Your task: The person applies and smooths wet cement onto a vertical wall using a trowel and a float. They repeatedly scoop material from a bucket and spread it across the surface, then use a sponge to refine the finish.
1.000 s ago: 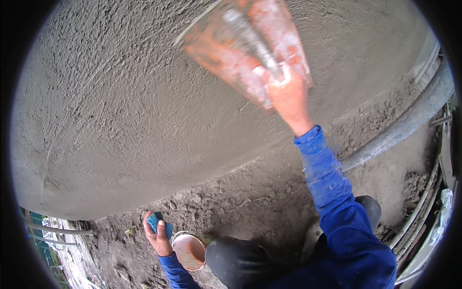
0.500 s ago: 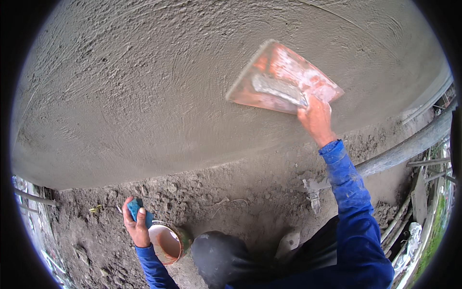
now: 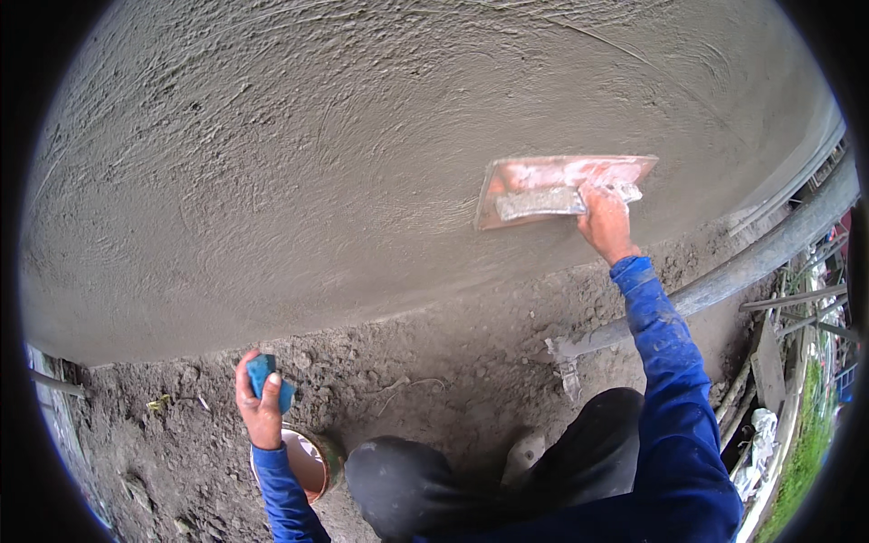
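Observation:
My right hand (image 3: 605, 220) is closed round the handle of an orange plastering float (image 3: 566, 172), smeared with pale plaster. The float lies against the wet grey plaster wall (image 3: 362, 181); whether its whole face touches cannot be made out. Down at the left, my left hand (image 3: 260, 404) grips a blue sponge (image 3: 269, 380) between thumb and fingers. Just below that hand stands a bucket (image 3: 328, 462) with greyish liquid in it, partly hidden by my left forearm. The wall's plaster is rougher at the upper left and smoother around the float.
A thick grey pole (image 3: 715, 288) slants from the ground up to the right edge. Lumpy soil (image 3: 217, 452) runs along the wall's foot. Wooden boards (image 3: 768, 366), crumpled silvery plastic (image 3: 759, 443) and grass (image 3: 806, 452) are at the right. My knees (image 3: 398, 480) are bent near the bucket.
The float has moved down and slightly right along the wall and turned so its long edge lies nearly level. My left hand keeps the sponge above the bucket's left side, with little movement.

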### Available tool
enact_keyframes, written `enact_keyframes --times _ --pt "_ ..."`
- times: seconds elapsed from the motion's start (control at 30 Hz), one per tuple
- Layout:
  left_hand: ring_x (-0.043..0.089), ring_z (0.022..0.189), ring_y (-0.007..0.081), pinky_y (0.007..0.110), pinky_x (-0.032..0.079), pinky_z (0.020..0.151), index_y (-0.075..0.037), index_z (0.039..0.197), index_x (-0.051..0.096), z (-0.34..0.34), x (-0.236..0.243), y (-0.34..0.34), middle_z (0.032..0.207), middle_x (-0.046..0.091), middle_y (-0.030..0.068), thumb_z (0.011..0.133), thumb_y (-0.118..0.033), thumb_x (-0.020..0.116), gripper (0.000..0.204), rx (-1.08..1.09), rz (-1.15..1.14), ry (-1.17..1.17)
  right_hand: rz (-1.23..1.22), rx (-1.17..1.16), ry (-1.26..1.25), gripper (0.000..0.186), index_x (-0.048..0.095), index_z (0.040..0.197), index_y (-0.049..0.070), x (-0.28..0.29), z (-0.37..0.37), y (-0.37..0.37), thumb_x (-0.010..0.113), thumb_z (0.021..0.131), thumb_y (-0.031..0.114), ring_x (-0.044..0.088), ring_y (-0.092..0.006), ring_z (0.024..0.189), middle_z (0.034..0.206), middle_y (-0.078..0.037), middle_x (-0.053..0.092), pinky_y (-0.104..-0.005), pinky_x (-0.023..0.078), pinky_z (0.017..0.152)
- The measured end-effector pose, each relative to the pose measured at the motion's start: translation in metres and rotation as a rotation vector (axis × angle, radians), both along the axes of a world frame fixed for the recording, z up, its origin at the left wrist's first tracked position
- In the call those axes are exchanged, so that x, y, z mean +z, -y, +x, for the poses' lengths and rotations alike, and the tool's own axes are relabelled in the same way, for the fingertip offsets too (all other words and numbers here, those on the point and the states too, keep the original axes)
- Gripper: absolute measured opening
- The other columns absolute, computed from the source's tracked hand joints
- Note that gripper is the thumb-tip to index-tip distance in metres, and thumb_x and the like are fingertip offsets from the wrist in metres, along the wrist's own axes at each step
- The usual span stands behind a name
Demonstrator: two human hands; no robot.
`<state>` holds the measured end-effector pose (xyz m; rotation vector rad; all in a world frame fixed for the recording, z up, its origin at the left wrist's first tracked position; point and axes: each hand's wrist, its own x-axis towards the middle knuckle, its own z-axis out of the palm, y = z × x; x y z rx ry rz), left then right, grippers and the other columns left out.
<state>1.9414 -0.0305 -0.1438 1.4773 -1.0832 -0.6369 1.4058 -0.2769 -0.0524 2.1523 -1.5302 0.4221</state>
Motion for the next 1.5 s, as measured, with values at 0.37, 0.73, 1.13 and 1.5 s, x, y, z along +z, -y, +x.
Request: enact_keyframes --times 0.37,0.73,1.13,1.5 --pt "0.055 0.104 0.0186 0.032 0.044 0.093 -0.004 0.128 0.054 -0.092 0.038 0.065 0.117 0.057 0.0080 0.085 -0.023 0.072 0.050 -0.240 -0.150 0.014 0.258 0.184 -0.127 0.042 0.060 0.121 0.007 -0.074 0.174 -0.021 0.057 0.081 0.019 0.067 -0.0272 0.094 0.100 -0.014 0.069 -0.0551 0.043 0.095" --pt "0.056 0.086 0.0140 0.028 0.051 0.074 -0.007 0.128 0.052 -0.002 0.000 -0.005 0.104 0.057 0.0060 0.088 -0.027 0.068 0.048 0.000 0.003 0.145 0.053 0.010 0.035 0.027 0.065 0.100 0.006 0.054 0.038 -0.012 0.063 0.073 0.006 0.064 -0.0329 0.086 0.084 -0.016 0.067 -0.0484 0.045 0.091" --pt "0.056 0.107 0.0210 0.034 0.044 0.094 -0.005 0.126 0.054 -0.117 0.029 0.077 0.118 0.059 0.0104 0.086 -0.028 0.072 0.049 -0.368 -0.085 0.111 0.216 0.052 -0.442 0.038 0.062 0.122 0.011 -0.122 0.047 -0.003 0.055 0.085 0.019 0.063 -0.0292 0.107 0.107 -0.012 0.070 -0.0533 0.036 0.105" --pt "0.055 0.095 0.0169 0.031 0.046 0.085 -0.004 0.125 0.054 -0.009 0.013 -0.006 0.112 0.057 0.0079 0.086 -0.027 0.071 0.048 -0.050 0.024 0.102 -0.019 0.069 0.119 0.026 0.067 0.097 0.003 0.078 0.075 -0.016 0.065 0.072 0.009 0.066 -0.0305 0.078 0.080 -0.016 0.067 -0.0462 0.050 0.080"
